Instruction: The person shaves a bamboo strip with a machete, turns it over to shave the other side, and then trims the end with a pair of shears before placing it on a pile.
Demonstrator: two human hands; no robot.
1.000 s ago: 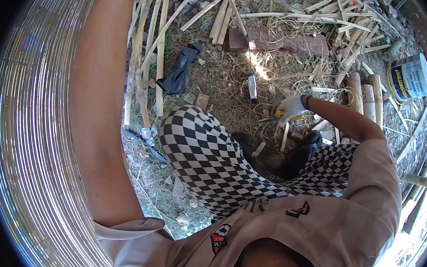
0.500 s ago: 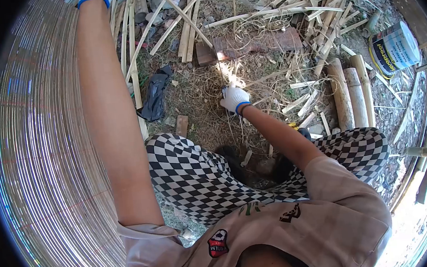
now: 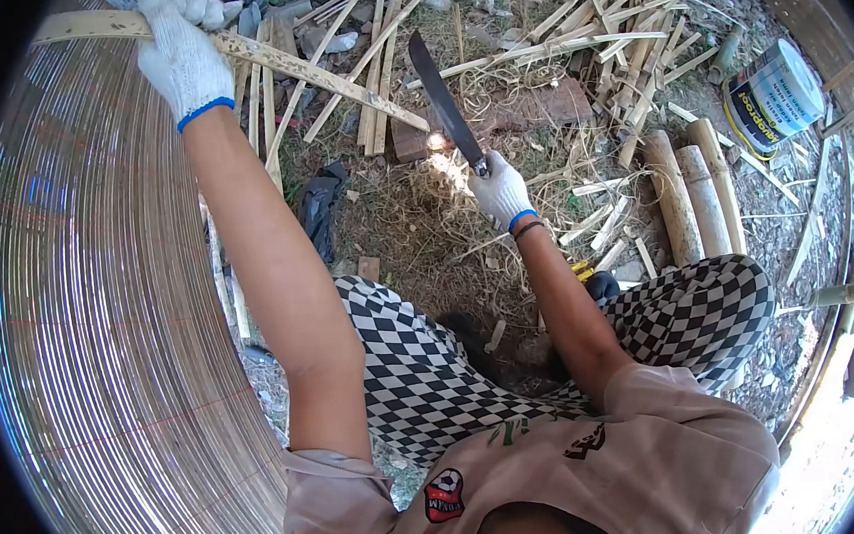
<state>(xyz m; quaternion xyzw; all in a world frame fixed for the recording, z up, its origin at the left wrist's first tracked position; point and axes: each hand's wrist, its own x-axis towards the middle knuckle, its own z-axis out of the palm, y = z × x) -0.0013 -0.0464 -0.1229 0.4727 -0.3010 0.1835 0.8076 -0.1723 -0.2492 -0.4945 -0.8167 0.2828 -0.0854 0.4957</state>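
Note:
A white glove with a blue cuff covers my left hand, which is closed around a long flat bamboo strip. The strip slants down to the right, and its near end overlaps a reddish-brown wooden block on the ground. In my gloved right hand is the handle of a machete. Its dark blade points up and away, tilted left, just right of the strip's end. Thin bamboo shavings litter the ground below the block.
Split bamboo pieces are heaped at the back right. Beside them stand a labelled bucket and several short bamboo poles. A slatted bamboo screen fills the left side. A black plastic bag lies near my knee.
My left hand has come back toward me, bringing the strip into view. My right hand has shifted right, and the machete blade now shows broadside instead of edge-on.

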